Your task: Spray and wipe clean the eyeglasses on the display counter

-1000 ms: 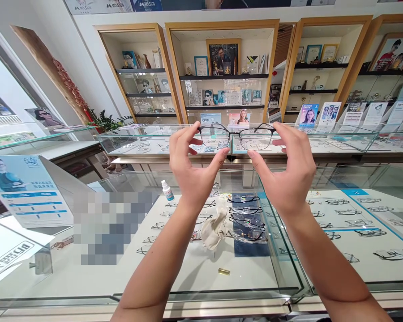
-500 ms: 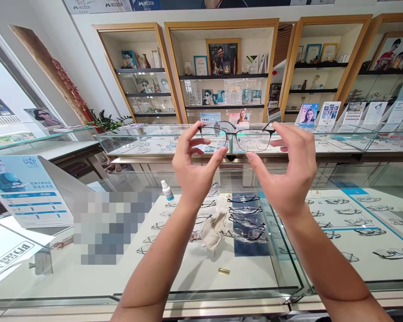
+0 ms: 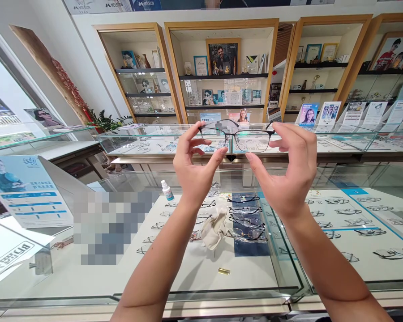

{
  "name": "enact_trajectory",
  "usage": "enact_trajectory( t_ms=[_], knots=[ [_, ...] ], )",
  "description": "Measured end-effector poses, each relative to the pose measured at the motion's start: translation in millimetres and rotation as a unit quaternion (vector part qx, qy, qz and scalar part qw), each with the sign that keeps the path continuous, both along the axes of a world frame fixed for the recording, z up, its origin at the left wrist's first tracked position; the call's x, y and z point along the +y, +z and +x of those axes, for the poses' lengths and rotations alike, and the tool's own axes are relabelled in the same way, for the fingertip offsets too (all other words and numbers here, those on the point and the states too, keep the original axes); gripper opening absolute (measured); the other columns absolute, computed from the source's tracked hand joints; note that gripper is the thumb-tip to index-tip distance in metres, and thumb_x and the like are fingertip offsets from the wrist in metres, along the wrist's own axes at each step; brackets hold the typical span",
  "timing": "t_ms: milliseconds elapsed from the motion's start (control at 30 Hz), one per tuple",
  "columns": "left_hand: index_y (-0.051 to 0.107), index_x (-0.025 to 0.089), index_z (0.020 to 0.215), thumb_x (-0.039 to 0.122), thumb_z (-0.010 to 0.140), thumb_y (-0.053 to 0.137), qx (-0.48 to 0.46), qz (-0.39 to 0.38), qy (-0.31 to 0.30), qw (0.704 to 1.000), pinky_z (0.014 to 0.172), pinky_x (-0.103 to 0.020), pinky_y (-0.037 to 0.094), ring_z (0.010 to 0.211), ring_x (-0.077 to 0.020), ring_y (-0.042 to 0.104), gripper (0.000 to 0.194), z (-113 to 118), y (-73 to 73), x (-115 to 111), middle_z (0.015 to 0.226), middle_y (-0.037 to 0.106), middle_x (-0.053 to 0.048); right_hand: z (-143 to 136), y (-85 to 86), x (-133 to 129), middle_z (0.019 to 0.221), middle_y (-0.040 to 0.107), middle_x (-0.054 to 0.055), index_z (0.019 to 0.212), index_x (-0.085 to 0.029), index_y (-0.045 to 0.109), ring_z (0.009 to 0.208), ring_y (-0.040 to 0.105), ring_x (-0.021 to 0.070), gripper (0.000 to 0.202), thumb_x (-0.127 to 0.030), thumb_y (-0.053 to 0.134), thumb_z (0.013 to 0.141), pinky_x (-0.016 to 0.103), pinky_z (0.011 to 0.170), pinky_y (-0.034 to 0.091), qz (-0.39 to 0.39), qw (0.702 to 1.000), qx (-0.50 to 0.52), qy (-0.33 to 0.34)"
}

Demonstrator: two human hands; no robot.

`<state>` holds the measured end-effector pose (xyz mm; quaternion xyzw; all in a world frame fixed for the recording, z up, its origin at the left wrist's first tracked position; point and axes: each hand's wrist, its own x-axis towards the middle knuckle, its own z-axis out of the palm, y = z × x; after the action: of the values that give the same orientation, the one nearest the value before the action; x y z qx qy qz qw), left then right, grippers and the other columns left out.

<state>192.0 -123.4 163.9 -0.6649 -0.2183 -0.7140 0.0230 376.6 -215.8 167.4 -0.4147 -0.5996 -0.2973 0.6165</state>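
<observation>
Between my two hands, a pair of eyeglasses with a dark upper rim and clear lenses is held up above the counter. My left hand grips its left end, thumb below the lens and fingers at the hinge. At the other end, my right hand is closed the same way, with the thumb under the right lens. Below the hands lies a crumpled beige cloth on the glass counter. A small white spray bottle with a blue label stands left of my left forearm.
The glass display counter holds rows of eyeglasses. A small gold-coloured piece lies near its front. A blue-and-white sign stands at the left. Farther back are another glass counter and wooden-framed shelves.
The eyeglasses have tilted slightly, and the reflections in the lenses differ. Both hands keep their hold and have shifted only a trifle to the right.
</observation>
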Motion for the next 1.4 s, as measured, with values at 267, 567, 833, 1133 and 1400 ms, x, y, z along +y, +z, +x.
enact_trajectory(
  t_ms=[267,567,833,1133,1400],
  knots=[
    [0.060,0.031,0.154,0.064,0.095,0.080,0.007,0.003,0.009,1.000,0.077,-0.034,0.063,0.103,-0.0214,0.078,0.070,-0.5,0.0,0.2,0.155,0.069,-0.013,-0.3,0.0,-0.7,0.146,0.064,0.016,0.161,-0.034,0.053,0.125,0.070,0.0393,0.066,-0.037,0.074,0.099,0.061,0.094,0.069,0.003,1.000,-0.010,-0.019],
    [0.066,0.028,0.147,0.062,0.093,0.084,-0.019,0.010,0.039,0.999,0.077,-0.034,0.061,0.097,-0.0200,0.077,0.067,2.1,-3.2,-3.5,0.146,0.073,-0.012,2.1,-1.5,1.9,0.144,0.066,0.015,0.156,-0.032,0.055,0.114,0.073,0.0357,0.060,-0.038,0.073,0.099,0.062,0.097,0.066,-0.031,0.999,0.029,0.013],
    [0.067,0.028,0.145,0.058,0.090,0.087,-0.029,0.002,0.027,0.999,0.077,-0.035,0.060,0.094,-0.0191,0.075,0.066,3.3,-3.3,-3.6,0.142,0.074,-0.011,0.3,0.5,0.2,0.141,0.068,0.013,0.148,-0.029,0.059,0.097,0.074,0.0279,0.051,-0.038,0.073,0.100,0.055,0.094,0.067,-0.017,0.999,0.031,0.019],
    [0.067,0.026,0.142,0.056,0.089,0.090,-0.032,0.057,0.075,0.995,0.077,-0.035,0.057,0.089,-0.0182,0.071,0.064,3.0,-1.3,-10.1,0.134,0.074,-0.009,2.4,-0.4,1.4,0.143,0.069,0.013,0.149,-0.030,0.059,0.098,0.073,0.0276,0.051,-0.038,0.071,0.101,0.052,0.091,0.065,-0.083,0.995,0.043,0.046],
    [0.066,0.026,0.143,0.057,0.088,0.091,-0.014,0.101,0.099,0.990,0.085,-0.043,0.058,0.098,-0.0225,0.068,0.068,-0.2,-0.9,-11.8,0.132,0.072,-0.009,2.2,-1.0,3.0,0.141,0.071,0.014,0.149,-0.029,0.060,0.098,0.074,0.0287,0.050,-0.045,0.068,0.103,0.054,0.091,0.063,-0.128,0.989,0.057,0.045]
  ],
)
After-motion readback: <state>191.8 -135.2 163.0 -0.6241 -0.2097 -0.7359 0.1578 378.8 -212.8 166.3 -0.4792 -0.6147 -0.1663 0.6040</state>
